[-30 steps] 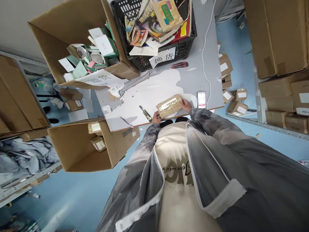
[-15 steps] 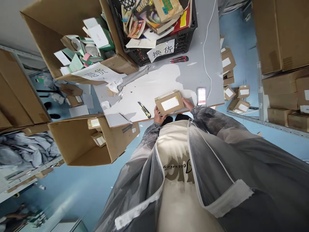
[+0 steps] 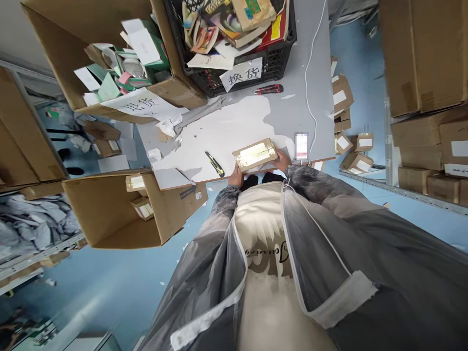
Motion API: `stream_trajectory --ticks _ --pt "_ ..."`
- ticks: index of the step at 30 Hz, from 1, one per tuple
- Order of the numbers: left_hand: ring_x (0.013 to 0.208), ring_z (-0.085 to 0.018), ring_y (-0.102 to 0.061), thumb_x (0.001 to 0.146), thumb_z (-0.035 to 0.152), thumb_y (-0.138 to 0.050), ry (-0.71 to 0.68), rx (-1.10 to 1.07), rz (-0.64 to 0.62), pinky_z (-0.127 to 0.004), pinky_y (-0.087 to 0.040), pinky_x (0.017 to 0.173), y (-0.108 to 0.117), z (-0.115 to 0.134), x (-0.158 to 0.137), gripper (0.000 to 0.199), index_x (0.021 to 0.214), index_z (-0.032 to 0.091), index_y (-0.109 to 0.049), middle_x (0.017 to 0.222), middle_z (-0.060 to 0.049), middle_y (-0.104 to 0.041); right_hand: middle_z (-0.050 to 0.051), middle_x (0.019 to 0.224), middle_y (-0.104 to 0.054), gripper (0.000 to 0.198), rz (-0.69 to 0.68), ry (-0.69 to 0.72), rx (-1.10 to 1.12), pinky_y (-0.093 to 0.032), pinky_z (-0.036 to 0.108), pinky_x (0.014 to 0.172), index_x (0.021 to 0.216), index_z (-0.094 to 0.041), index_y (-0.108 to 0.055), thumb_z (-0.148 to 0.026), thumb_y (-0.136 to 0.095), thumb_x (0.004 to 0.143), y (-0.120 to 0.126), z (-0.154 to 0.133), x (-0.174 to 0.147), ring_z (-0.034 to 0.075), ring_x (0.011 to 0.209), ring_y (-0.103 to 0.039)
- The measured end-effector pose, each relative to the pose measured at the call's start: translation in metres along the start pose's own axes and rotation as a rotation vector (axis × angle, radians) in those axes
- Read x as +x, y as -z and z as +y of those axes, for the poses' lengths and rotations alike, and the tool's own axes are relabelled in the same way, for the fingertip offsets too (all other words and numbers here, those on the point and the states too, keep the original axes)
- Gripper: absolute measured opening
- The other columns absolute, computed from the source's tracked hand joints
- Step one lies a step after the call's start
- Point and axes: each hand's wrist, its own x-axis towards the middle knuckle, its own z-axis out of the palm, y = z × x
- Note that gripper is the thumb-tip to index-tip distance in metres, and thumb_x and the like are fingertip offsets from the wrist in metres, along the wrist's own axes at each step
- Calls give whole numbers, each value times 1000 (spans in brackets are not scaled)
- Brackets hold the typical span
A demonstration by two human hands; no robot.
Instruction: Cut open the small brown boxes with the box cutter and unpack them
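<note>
A small taped cardboard box is held between my two hands at the table's front edge. Shiny clear tape catches the light along its upper face. My left hand grips its left end, and my right hand grips the right end; the fingers under the box are hidden. Left of the box lies a yellow-and-black utility knife. A phone with a lit screen rests just right of my right hand. Farther back is a red-and-black utility knife.
A black crate of books and a large carton of small boxes stand at the table's back. An open carton sits below left. A white cable runs down the right side. Stacked boxes line the right.
The box has been turned in my hands: its white-labelled side faced me before, and now a shiny taped face shows. Both hands still hold its ends.
</note>
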Motion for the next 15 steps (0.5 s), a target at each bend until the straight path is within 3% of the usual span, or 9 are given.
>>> stream_trajectory --ticks 2,5,8,10,13,15 --pt "171 -49 -56 92 18 -84 -68 28 14 -61 -47 143 4 0 5 67 159 24 -75 194 -22 -49 12 184 -66 64 -3 -24 6 -40 41 151 163 3 -61 9 -80 102 -2 12 3 21 165 -59" --pt "177 -45 -47 95 16 -77 -92 98 174 -59 -38 149 14 3 13 58 153 21 -77 185 -25 -54 12 194 -54 82 -8 -41 15 -43 40 149 175 0 -51 18 -63 97 1 22 4 19 167 -59" --pt "172 -46 -48 105 25 -70 160 136 438 -61 -35 149 30 6 23 57 161 12 -67 174 -33 -56 17 192 -56 84 74 -70 -2 -47 44 148 181 2 -46 13 -48 98 9 23 0 21 169 -61" --pt "170 -49 -47 109 35 -71 370 109 566 -64 -36 146 42 7 32 69 170 7 -56 176 -37 -52 18 189 -59 77 172 -61 -27 -45 48 151 181 -2 -53 2 -47 104 15 18 -3 26 172 -60" --pt "170 -52 -45 107 44 -79 564 36 598 -66 -38 141 61 3 45 79 171 8 -48 177 -40 -48 14 188 -59 59 284 97 -135 -33 57 159 168 -18 -72 -22 -58 111 22 0 -6 34 182 -48" --pt "169 -51 -46 108 41 -78 558 30 528 -68 -39 140 70 -1 49 72 166 10 -49 173 -39 -51 13 187 -61 49 221 313 -293 -27 63 160 159 -24 -79 -34 -68 112 22 -16 -5 38 187 -39"
